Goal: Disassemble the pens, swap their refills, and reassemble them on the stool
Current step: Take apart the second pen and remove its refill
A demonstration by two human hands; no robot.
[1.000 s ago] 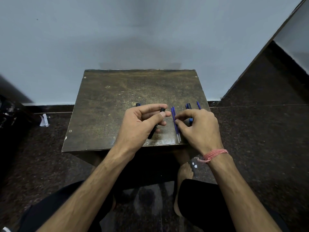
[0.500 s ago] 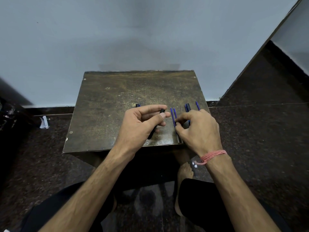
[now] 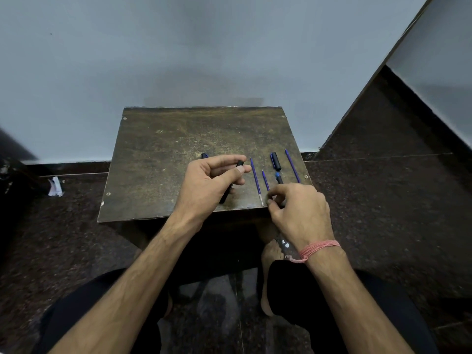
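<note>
Our left hand (image 3: 207,190) curls its fingers (image 3: 229,159) round a black pen barrel (image 3: 231,183), raised over the stool (image 3: 158,162) near its front edge. Right hand (image 3: 298,213), palm down at the front right corner, pinches a blue refill (image 3: 265,180). Two more refills (image 3: 256,181) lie alongside.
</note>
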